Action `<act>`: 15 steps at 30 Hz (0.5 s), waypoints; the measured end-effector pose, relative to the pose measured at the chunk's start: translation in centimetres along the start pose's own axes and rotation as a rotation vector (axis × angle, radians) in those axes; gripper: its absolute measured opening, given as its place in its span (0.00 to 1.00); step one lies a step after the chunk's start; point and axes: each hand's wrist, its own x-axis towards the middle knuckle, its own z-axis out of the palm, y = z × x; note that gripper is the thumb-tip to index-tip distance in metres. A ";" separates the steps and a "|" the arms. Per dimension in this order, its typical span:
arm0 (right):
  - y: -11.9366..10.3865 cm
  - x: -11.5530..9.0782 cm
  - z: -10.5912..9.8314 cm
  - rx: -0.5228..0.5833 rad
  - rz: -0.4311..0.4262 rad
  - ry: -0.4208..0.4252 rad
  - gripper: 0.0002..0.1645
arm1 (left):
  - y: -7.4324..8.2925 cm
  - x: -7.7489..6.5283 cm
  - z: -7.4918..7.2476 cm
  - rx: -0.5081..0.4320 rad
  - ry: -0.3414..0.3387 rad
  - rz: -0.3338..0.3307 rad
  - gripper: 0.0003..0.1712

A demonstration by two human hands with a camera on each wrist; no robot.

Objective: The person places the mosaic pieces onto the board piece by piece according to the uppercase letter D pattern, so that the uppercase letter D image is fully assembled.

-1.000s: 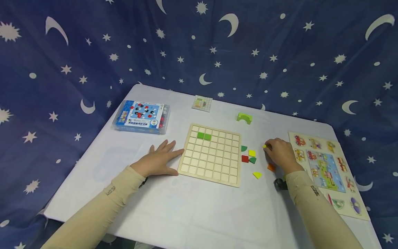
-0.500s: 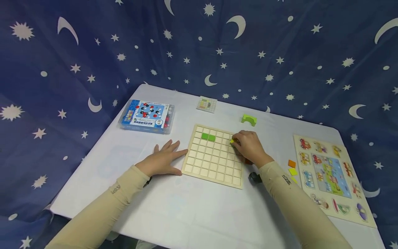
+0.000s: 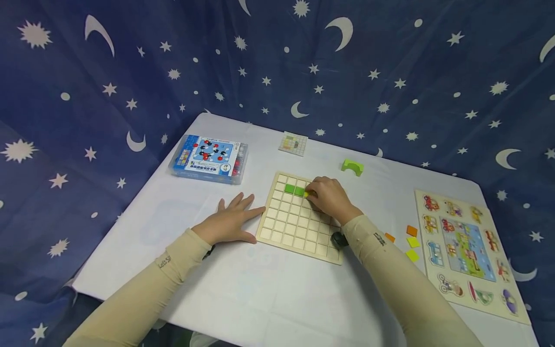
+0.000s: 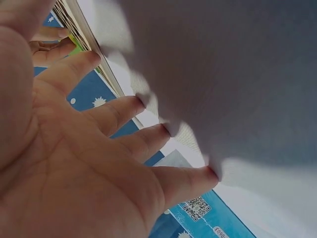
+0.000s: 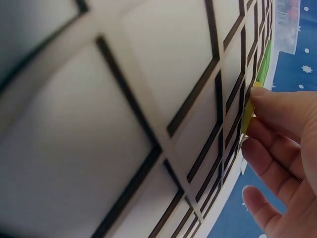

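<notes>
A wooden grid board (image 3: 284, 225) lies mid-table, with two green square tiles (image 3: 294, 190) side by side near its far edge. Between thumb and fingers my right hand (image 3: 330, 196) pinches a yellow tile (image 5: 248, 110), held at the board right beside the green pair; most of it is hidden by the hand in the head view. My left hand (image 3: 230, 222) rests on the table with fingers spread, its fingertips and thumb at the board's left edge. In the left wrist view the left palm (image 4: 74, 163) shows with straight fingers.
Loose orange and yellow tiles (image 3: 413, 242) lie right of my forearm, beside a picture puzzle board (image 3: 472, 255). A molecule-kit box (image 3: 209, 159) stands back left. A small pattern card (image 3: 293, 143) and a green arch block (image 3: 352, 167) are at the back.
My right hand has moved left from the loose tiles on the table to the board, carrying the yellow tile beside the green ones. The left hand stays at the board's edge.
</notes>
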 end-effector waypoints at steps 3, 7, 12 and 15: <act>0.2 -0.1 -0.1 0.012 0.007 -0.008 0.11 | 0.0 0.1 0.0 0.006 -0.004 0.000 0.50; 0.6 -0.1 -0.3 0.039 0.035 -0.025 0.12 | 0.0 0.2 0.0 0.003 -0.010 -0.007 0.50; 0.9 0.2 -0.3 0.067 0.063 -0.054 0.14 | 0.1 0.2 0.1 0.000 -0.008 -0.011 0.50; 1.0 -0.1 -0.4 0.059 0.073 -0.066 0.15 | 0.1 0.2 0.2 -0.008 -0.008 -0.011 0.50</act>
